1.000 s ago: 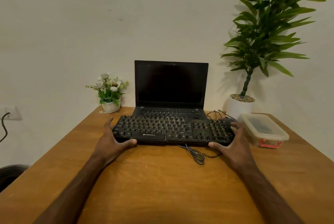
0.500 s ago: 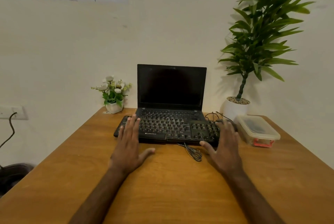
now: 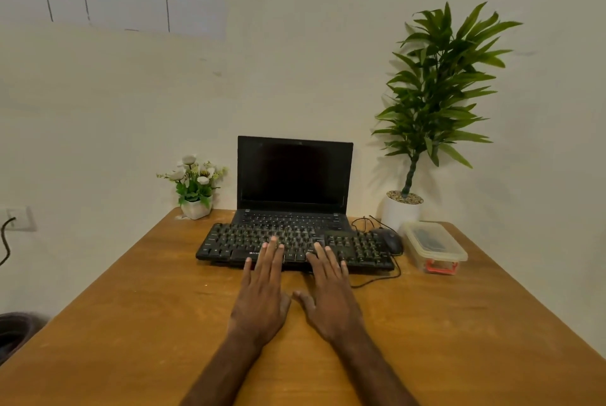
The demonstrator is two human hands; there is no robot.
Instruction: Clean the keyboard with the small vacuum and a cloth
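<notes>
**Both hands flat at the keyboard, tools off to my right**

Head view: the keyboard (image 3: 295,246) lies straight ahead of me on the wooden table (image 3: 147,323), its long axis running left to right, just in front of the open laptop (image 3: 294,176). My left hand (image 3: 262,297) and right hand (image 3: 329,300) lie side by side, palms down, fingers spread and empty, fingertips reaching over the keyboard's near edge onto the middle keys. Neither hand grips anything.

I see no vacuum or cloth in the open. The lidded plastic box (image 3: 434,246) sits to the right of the keyboard, past the mouse (image 3: 390,240), with something dark inside; I cannot tell what it is. If the tools are in there, as I'd guess, my right hand is the nearer one and would go right and a little forward, across the numpad end. The mouse and its cable (image 3: 377,281) lie along that path, so I would lift over them.
</notes>
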